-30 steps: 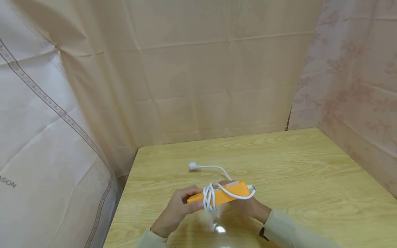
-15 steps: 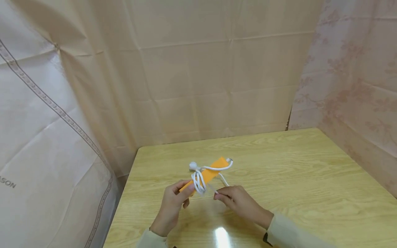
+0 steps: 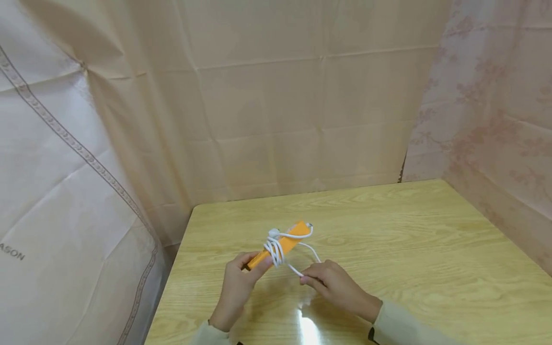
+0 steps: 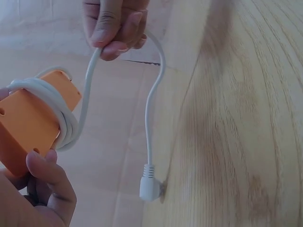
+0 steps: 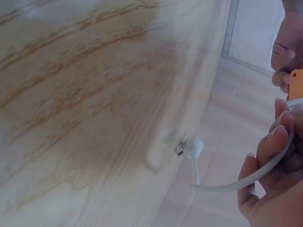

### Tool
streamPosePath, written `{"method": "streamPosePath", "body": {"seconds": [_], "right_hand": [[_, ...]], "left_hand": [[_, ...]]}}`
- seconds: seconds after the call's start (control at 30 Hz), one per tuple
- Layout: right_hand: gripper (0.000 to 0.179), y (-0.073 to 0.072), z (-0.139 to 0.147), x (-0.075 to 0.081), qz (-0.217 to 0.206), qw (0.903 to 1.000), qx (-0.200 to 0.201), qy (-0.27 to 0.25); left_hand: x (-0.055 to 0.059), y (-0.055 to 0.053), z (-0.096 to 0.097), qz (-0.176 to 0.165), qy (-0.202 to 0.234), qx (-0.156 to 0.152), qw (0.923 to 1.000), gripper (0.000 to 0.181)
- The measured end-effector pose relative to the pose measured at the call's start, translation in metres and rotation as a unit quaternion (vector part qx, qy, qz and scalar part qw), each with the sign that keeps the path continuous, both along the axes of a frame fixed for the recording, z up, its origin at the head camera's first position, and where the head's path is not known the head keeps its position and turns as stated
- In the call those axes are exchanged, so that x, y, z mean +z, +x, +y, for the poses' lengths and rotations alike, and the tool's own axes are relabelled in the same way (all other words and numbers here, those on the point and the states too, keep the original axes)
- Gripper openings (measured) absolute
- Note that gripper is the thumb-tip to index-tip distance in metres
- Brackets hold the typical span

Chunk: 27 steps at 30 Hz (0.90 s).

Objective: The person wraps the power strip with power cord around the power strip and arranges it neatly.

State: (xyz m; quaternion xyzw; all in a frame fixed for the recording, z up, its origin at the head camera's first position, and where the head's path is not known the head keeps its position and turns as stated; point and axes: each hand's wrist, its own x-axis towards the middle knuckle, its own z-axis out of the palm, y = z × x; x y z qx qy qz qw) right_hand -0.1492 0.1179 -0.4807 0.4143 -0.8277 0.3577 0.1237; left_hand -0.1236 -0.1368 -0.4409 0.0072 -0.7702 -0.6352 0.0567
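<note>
My left hand [image 3: 237,287] grips the near end of an orange power strip [image 3: 291,243], held tilted above the table with its far end pointing away to the right. Several turns of white cord [image 3: 272,250] are wound round the strip's near half. With thumb and fingers, my right hand [image 3: 340,291] pinches a free length of that cord a little right of the strip. Past the right hand, the cord [image 4: 149,104] bends back to a white plug [image 4: 149,188]. In the right wrist view the plug's prongs face the tabletop; contact is hard to tell.
The wood-grain table [image 3: 388,230] spreads around both hands. Beige sheeting [image 3: 302,120] hangs behind its far edge, a floral sheet [image 3: 496,124] along the right and a pale sheet [image 3: 77,206] on the left.
The power strip has swung from nearly level to slanting away from me. My right hand has come out from behind it toward the front, now pinching the cord drawn out from the windings.
</note>
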Motion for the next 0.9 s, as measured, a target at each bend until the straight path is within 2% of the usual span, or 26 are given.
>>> {"method": "streamPosePath", "body": {"seconds": [0.17, 0.37, 0.47, 0.63, 0.9], "right_hand": [[0.013, 0.001, -0.001, 0.002, 0.01, 0.9999, 0.006, -0.002], [0.011, 0.003, -0.001, 0.004, 0.063, 0.9979, 0.014, 0.003], [0.01, 0.004, -0.001, 0.005, 0.085, 0.9963, 0.016, 0.004], [0.013, 0.004, -0.001, 0.007, 0.096, 0.9953, 0.009, 0.002], [0.007, 0.004, 0.001, 0.013, 0.1, 0.9949, 0.003, -0.006]], "left_hand": [[-0.002, 0.0, 0.002, 0.031, -0.029, 0.0, 0.9991, 0.034], [-0.009, -0.001, -0.002, 0.073, -0.124, 0.046, 0.9885, 0.043], [-0.013, -0.001, -0.004, 0.075, -0.138, 0.049, 0.9863, 0.044], [-0.016, 0.001, -0.004, 0.09, -0.162, 0.046, 0.9816, 0.047], [-0.017, 0.002, -0.004, 0.112, -0.224, 0.059, 0.9663, 0.055]]}}
